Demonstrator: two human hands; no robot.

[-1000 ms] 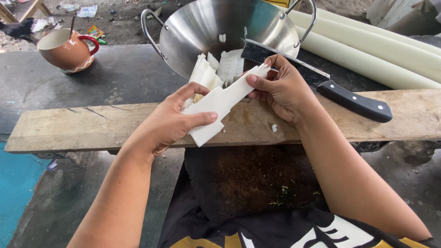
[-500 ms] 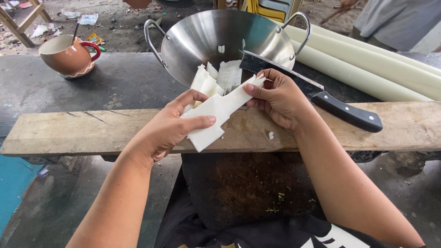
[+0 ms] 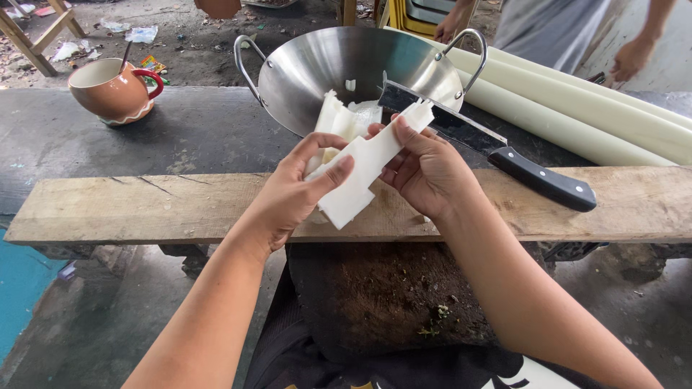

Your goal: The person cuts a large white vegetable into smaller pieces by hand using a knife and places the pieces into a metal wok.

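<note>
Currently, we hold one white strip (image 3: 364, 169) between both hands above the wooden plank (image 3: 144, 209). Our left hand (image 3: 292, 191) pinches the lower half of the strip: the thumb presses on its upper face, and the curled fingers support it from behind. Our right hand (image 3: 425, 169) grips the upper end, with the thumb laid across the top face and the fingers closed beneath it. The strip is flat, pale and tilted, its low end toward us and its high end toward the steel wok (image 3: 346, 68).

Reference positions:
- The wok stands just behind the plank on the dark tabletop (image 3: 108, 148) and contains more white pieces (image 3: 342, 119) against its near wall.
- A cleaver (image 3: 490, 148) with a black handle lies to the right of our right hand. Its handle rests on the plank and its blade points toward the wok rim.
- Long pale stalks (image 3: 577, 108) lie side by side behind the cleaver, at the right.
- A clay-coloured mug (image 3: 112, 90) with a red handle stands at the far left of the tabletop, well apart from the hands.

Another person's hand (image 3: 631, 57) shows at the upper right edge, near the stalks.
</note>
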